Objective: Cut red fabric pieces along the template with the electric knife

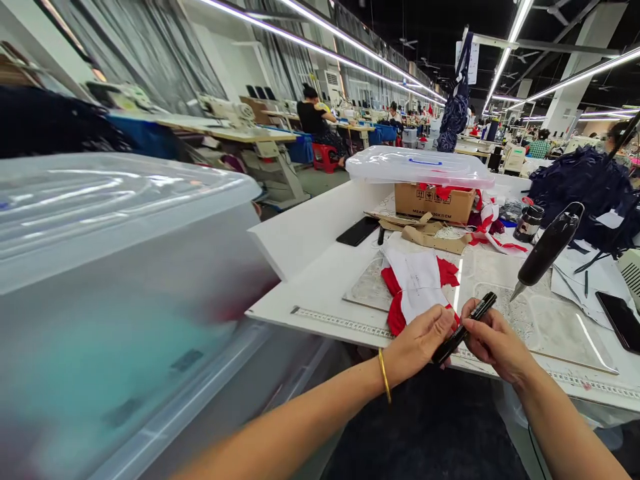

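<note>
Both hands grip one black marker pen (465,328) in front of the white table's near edge. My left hand (417,343), with a gold bangle on the wrist, closes round the pen's lower end. My right hand (493,340) pinches its upper part. Just beyond the hands lies a stack of red fabric pieces (445,273) with a white paper pattern (417,280) on top. A measuring tape strip (340,322) runs along the table edge.
A large clear plastic bin with lid (115,267) fills the left. On the table: a black hanging tool (547,250), a phone (357,231), a cardboard box (434,203) under a clear lid, dark fabric (585,183), another phone (623,320). People sew at far tables.
</note>
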`<state>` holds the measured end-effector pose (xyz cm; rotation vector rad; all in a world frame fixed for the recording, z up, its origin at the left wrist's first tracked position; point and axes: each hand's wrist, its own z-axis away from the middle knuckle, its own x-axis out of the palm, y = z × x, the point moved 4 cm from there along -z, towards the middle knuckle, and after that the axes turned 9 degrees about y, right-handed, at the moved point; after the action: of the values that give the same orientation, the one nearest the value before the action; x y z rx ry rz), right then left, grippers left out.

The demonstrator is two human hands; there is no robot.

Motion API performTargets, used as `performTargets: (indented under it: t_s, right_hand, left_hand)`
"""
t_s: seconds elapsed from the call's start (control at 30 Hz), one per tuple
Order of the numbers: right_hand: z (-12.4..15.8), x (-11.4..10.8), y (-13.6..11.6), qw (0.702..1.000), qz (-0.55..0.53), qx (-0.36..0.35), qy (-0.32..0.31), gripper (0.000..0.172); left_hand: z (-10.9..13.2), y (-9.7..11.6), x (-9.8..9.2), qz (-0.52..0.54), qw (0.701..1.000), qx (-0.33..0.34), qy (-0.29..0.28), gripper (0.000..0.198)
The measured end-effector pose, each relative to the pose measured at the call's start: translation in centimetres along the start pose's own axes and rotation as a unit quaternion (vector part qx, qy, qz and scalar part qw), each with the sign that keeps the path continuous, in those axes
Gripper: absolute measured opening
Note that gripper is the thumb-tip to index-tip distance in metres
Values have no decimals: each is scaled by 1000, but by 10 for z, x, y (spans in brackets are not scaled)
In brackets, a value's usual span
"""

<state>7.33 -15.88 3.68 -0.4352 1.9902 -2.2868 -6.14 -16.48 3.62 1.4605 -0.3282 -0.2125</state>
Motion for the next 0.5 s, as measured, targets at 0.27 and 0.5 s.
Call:
performTargets:
  t_s: [0.27,0.5]
  right_hand:
    - [14,14,31,1000,15,1,27,55]
    - [57,26,51,983,117,-74,119,49]
  left_hand:
    - [38,-10,3,-63,987,-36,-140,72]
    - [69,-35,-25,-365,904,111,-192,54]
